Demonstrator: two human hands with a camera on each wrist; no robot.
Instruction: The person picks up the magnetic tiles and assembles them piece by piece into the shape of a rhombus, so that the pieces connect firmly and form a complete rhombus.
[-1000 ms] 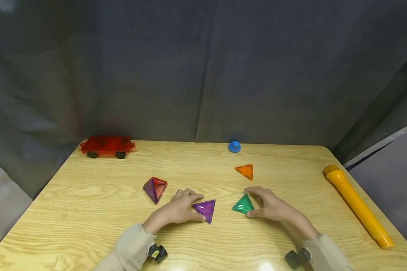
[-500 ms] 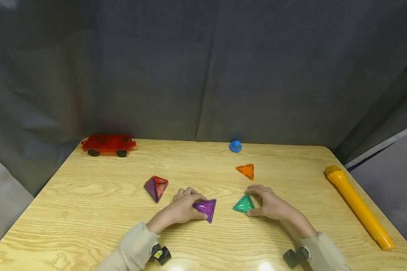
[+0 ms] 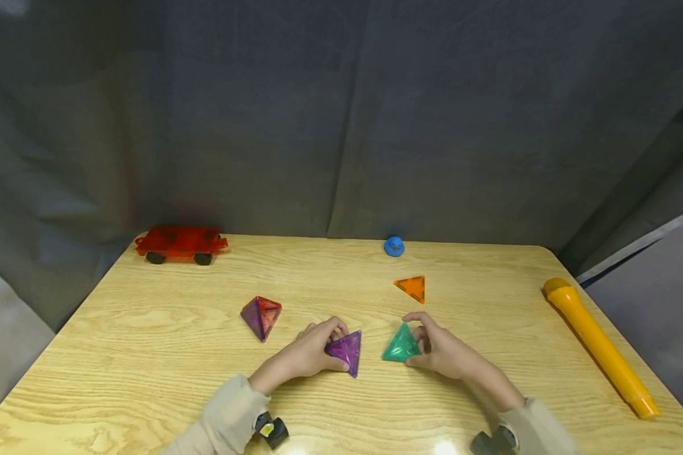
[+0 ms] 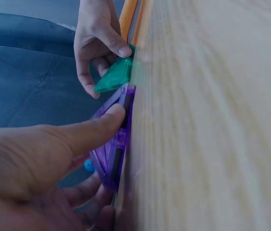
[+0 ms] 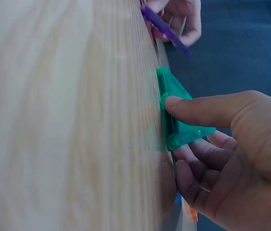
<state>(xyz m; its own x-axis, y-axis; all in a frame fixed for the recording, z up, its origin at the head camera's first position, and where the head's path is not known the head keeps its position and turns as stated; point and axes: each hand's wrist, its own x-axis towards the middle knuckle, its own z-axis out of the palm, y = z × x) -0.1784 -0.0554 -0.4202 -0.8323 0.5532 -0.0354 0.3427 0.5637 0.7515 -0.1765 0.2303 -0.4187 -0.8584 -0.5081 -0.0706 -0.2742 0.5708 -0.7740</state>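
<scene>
In the head view my left hand (image 3: 314, 351) pinches a translucent purple triangular tile (image 3: 346, 352) between thumb and fingers. My right hand (image 3: 445, 349) pinches a translucent green triangular tile (image 3: 401, 344) to the right of it. A gap of bare table separates the two tiles. From the left wrist, the purple tile (image 4: 110, 139) shows tilted, its lower edge close to the tabletop, with my left thumb pressed on a side. In the right wrist view the green tile (image 5: 176, 113) also leans up, held by my right thumb and fingers.
A red and purple pyramid (image 3: 260, 318) of tiles stands left of my hands. An orange triangular tile (image 3: 413, 288) and a small blue rubber duck (image 3: 394, 246) lie behind. At the back left is a red wheeled car base (image 3: 181, 244); a yellow toy microphone (image 3: 600, 346) lies at the right.
The green tile has shifted slightly left with my right hand and is tipped up more. The purple tile has also tilted upward in my left hand. Other things stay in place.
</scene>
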